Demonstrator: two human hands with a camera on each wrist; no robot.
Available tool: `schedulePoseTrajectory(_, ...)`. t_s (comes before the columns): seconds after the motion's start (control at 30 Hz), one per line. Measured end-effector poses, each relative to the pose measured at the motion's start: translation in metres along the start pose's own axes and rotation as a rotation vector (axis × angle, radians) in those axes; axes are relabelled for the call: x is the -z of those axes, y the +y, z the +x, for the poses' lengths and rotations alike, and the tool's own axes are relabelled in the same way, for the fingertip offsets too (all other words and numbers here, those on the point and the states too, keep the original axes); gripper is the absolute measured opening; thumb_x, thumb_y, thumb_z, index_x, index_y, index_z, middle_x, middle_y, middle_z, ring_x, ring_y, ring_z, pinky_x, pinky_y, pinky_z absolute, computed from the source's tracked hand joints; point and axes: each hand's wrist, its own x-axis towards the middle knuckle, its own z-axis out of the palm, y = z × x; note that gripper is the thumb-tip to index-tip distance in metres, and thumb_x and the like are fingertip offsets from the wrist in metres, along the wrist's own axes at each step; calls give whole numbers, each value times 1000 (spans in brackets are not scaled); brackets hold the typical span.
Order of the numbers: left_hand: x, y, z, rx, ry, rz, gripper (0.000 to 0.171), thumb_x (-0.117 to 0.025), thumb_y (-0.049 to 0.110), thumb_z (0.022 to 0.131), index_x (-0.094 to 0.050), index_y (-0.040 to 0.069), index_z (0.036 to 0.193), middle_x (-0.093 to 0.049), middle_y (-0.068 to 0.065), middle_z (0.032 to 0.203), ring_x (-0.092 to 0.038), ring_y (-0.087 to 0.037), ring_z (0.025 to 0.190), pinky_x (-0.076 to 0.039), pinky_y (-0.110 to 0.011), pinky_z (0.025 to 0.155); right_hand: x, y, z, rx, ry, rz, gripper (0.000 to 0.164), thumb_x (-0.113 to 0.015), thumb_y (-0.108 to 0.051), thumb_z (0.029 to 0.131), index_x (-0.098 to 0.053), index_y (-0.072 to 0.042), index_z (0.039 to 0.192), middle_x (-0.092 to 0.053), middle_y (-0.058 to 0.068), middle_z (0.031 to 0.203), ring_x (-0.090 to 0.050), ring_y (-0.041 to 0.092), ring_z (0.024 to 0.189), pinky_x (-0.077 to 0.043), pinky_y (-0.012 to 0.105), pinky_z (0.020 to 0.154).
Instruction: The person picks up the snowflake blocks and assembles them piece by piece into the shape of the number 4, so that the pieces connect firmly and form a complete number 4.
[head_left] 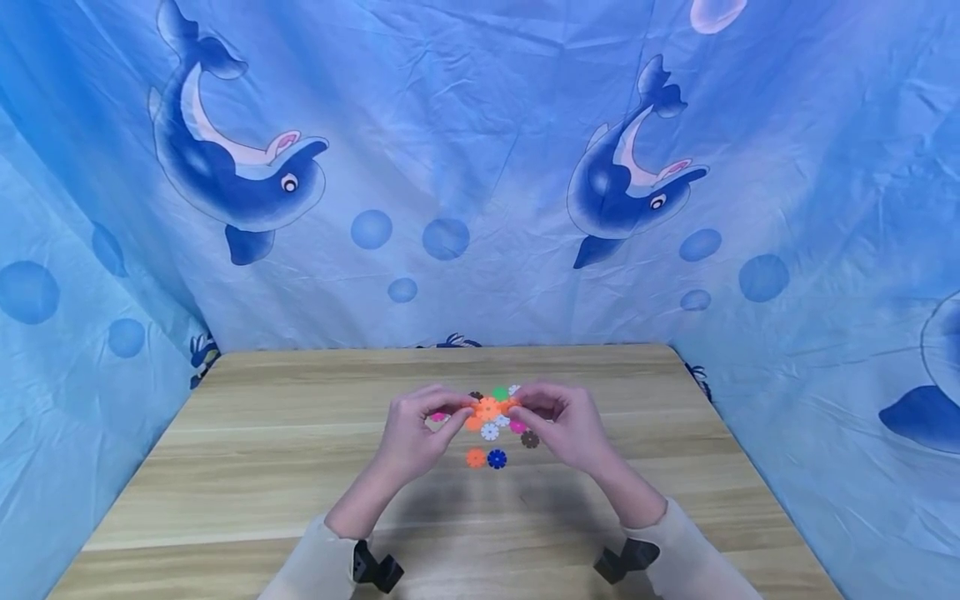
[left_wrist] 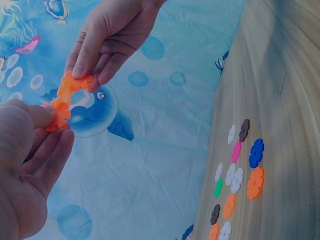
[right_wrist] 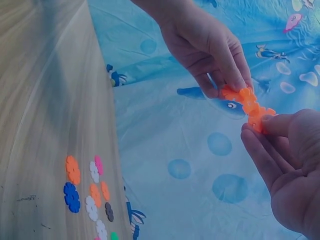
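Orange flower-shaped snap discs [head_left: 489, 407], joined into a short chain, are held up between both hands over the table. My left hand [head_left: 417, 429] pinches one end of the chain between thumb and fingers. At the other end, my right hand [head_left: 566, 425] pinches an orange disc the same way. The left wrist view shows the joined discs [left_wrist: 63, 100] set at angles to each other, with parts hidden under the thumbs. Below the hands lie loose discs, among them a blue disc [head_left: 497, 459], an orange disc [head_left: 476, 458] and a white disc [head_left: 490, 431].
The wooden table [head_left: 285, 467] reaches back to a blue cloth backdrop [head_left: 480, 167] printed with dolphins. Other loose discs, such as a brown disc [head_left: 530, 439] and a green disc [head_left: 500, 392], lie close together. Both wrists wear a black camera mount [head_left: 377, 568].
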Motion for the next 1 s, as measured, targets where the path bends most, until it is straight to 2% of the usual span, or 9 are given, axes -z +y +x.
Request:
schedulePoseTrajectory(0.33,3,2,5,-24,1,-16,10,-83,6,92,-84,10,101,-82,-2,95,-75,-11,78,-66,-25,72,4,-5,1,-12,-6,0,12,-84,-11,92,-81,-7,103,-83,12,97,-79,11,76,-67,28,72)
schedulePoseTrajectory(0.47,1,3,4,-24,1,-39,10,-83,6,92,-84,10,101,-81,-3,94,-74,-10,76,-65,-25,70,6,-5,-2,-19,-3,-2,13,-85,-11,91,-81,-8,103,-83,12,99,-81,18,80,-67,27,76)
schedulePoseTrajectory(0.57,-1,5,4,-25,6,-46,10,-82,6,93,-84,10,101,-81,-3,94,-75,-12,77,-66,-26,71,7,-5,-2,7,2,4,11,-84,-9,91,-81,-7,101,-83,13,98,-81,25,79,-67,28,75)
schedulePoseTrajectory(0.8,-4,5,1,-13,22,-61,8,-82,6,93,-83,10,100,-81,-3,92,-74,-11,76,-66,-27,70,8,-4,-4,46,-10,29,10,-83,-6,91,-80,-5,101,-82,15,95,-79,10,74,-68,36,69)
schedulePoseTrajectory(1.0,-5,5,-1,-23,36,-49,8,-82,5,92,-83,10,98,-80,-2,89,-72,-10,73,-65,-25,68,8,-4,-5,40,-37,54,10,-83,-6,92,-80,-5,101,-82,16,96,-80,10,77,-68,36,69)
